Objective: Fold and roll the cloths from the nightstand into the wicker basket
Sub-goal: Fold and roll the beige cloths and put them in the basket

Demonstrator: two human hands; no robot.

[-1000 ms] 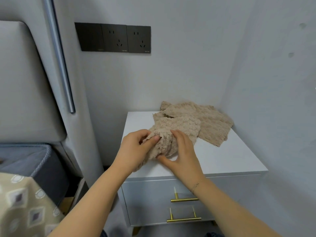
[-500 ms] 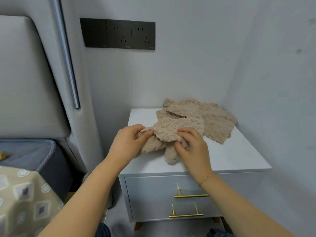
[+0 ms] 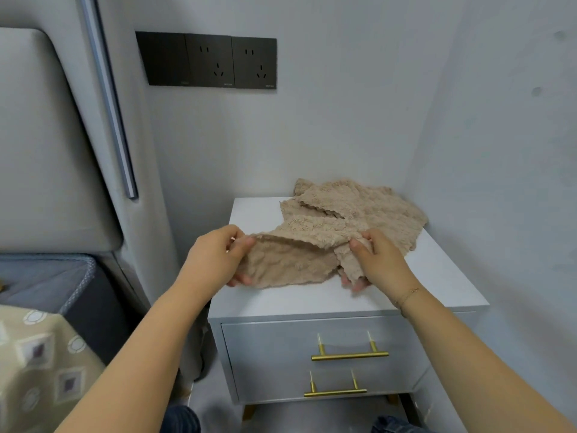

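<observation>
Hands: left hand (image 3: 215, 260) and right hand (image 3: 379, 260) are each pinching an edge of the beige cloth (image 3: 290, 260), fingers curled round it, spreading it above the nightstand (image 3: 312, 298).
Handling: it's looking light, limp and fuzzy, so corners are giving the best hold.
Pile: more cloths (image 3: 368, 210) are lying at 1 o'clock.
Hidden: the wicker basket isn't showing; layers in the pile are blurring together.

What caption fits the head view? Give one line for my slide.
Left hand and right hand pinch a beige cloth stretched above the white nightstand.
</observation>
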